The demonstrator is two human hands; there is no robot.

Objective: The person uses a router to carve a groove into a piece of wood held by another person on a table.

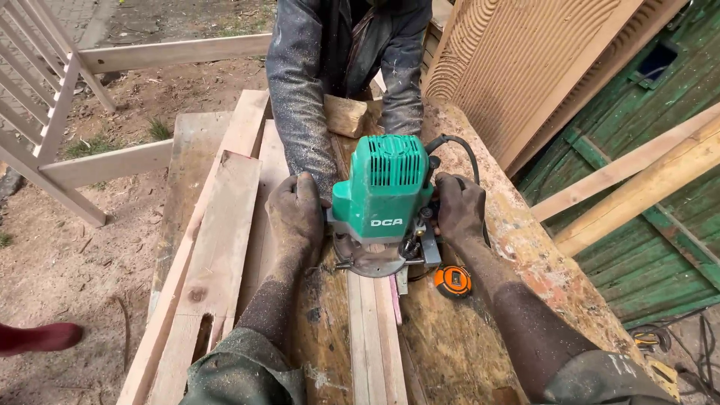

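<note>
Firmly clamped: left hand (296, 214) and right hand (459, 206) on the 2 side handles of green plunge router (382, 202), atop narrow wood strip (371, 330); likely heavy, rigid, best held there.

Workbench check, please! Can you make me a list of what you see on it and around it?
Surface: workbench, worn and covered in sawdust.
Job's things: green router standing on a narrow wood strip.
Clutter: orange tape measure; loose planks.
Hands: left hand and right hand grip the router's sides.
Cables: black cord leaves the router.
Surroundings: another person's sleeves, wood block, green wall.
</note>
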